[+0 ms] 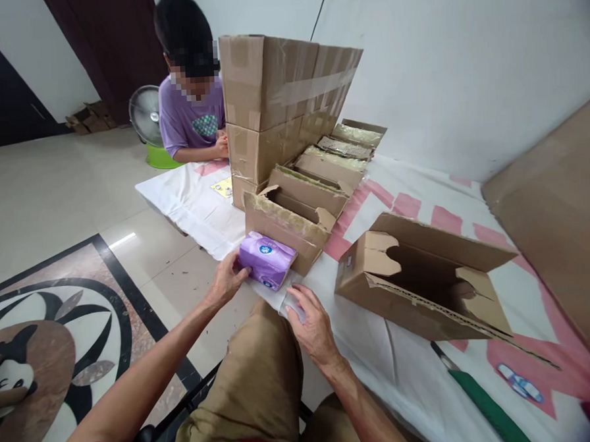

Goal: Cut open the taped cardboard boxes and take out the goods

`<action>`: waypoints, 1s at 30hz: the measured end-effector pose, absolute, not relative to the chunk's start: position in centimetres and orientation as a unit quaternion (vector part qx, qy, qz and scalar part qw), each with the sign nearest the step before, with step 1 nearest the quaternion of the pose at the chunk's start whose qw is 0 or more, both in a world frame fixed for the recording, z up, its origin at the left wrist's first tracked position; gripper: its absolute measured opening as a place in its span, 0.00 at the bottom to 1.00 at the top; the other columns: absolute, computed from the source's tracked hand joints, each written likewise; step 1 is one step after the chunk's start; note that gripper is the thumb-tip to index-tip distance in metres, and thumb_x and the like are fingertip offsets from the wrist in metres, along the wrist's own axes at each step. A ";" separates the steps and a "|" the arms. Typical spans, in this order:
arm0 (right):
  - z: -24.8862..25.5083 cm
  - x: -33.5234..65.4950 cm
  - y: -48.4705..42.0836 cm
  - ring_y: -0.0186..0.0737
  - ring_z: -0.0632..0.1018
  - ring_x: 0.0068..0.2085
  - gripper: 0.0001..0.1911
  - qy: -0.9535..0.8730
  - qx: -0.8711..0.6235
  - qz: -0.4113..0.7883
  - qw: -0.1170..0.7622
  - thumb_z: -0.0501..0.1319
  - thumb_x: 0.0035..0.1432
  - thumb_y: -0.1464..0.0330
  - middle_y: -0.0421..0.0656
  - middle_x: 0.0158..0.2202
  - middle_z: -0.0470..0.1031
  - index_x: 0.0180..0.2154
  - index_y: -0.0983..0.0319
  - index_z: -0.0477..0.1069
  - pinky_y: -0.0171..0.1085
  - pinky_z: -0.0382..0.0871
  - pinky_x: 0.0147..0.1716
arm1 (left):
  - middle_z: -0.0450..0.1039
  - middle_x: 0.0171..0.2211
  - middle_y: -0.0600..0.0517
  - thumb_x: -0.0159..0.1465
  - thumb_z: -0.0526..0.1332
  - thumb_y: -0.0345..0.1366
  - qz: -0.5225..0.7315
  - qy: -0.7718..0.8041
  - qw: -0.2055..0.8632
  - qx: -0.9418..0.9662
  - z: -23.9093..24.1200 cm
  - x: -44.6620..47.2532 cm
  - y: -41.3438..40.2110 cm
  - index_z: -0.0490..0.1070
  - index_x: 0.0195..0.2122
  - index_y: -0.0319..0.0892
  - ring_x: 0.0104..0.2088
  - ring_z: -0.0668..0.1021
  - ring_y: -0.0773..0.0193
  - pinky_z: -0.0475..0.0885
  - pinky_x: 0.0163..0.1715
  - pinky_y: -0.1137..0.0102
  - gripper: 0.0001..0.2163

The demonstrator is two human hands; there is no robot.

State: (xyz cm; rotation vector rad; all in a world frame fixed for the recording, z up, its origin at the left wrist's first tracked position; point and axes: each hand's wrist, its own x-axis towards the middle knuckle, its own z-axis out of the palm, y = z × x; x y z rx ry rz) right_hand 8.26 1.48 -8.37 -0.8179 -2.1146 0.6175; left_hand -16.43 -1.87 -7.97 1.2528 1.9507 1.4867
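Note:
A purple pack of tissues (270,260) lies at the table's near edge, against the front of an open cardboard box (295,214). My left hand (227,277) grips the pack's left end, thumb on the near side. To the right of the pack, my right hand (310,319) is open over the table edge, its fingers slightly bent and apart, with nothing in it. Further right stands another open cardboard box (427,286), flaps up, its inside dark.
Closed, taped boxes (268,84) are stacked behind several open ones. A person (193,114) in a purple shirt sits beyond them, near a fan (145,113). A green-handled tool (482,402) lies on the tablecloth (360,330) at the right.

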 end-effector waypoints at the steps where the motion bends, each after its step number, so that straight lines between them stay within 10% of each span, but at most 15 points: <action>1: -8.3 8.2 1.4 0.48 0.80 0.56 0.19 -0.834 -0.318 0.245 0.379 0.58 0.64 0.71 0.49 0.54 0.79 0.55 0.57 0.77 0.48 0.77 0.58 | 0.78 0.40 0.50 0.55 0.65 0.35 0.530 0.699 0.185 0.444 -7.9 -16.4 -2.0 0.75 0.51 0.42 0.40 0.78 0.58 0.76 0.46 0.60 0.21; 9: -6.6 6.6 2.0 0.46 0.81 0.52 0.20 -0.868 -0.319 0.240 0.297 0.58 0.64 0.74 0.46 0.53 0.82 0.55 0.55 0.77 0.45 0.75 0.54 | 0.71 0.47 0.49 0.60 0.67 0.39 0.477 0.737 0.069 0.474 -6.4 -15.0 -3.4 0.67 0.61 0.45 0.32 0.76 0.65 0.77 0.38 0.63 0.27; 30: -6.1 3.8 7.4 0.50 0.79 0.52 0.19 -0.832 -0.432 0.224 0.268 0.58 0.60 0.74 0.47 0.50 0.82 0.52 0.58 0.76 0.44 0.71 0.52 | 0.67 0.40 0.52 0.59 0.67 0.32 0.419 0.759 0.113 0.485 -6.1 -14.7 5.5 0.65 0.47 0.43 0.33 0.76 0.62 0.75 0.38 0.62 0.17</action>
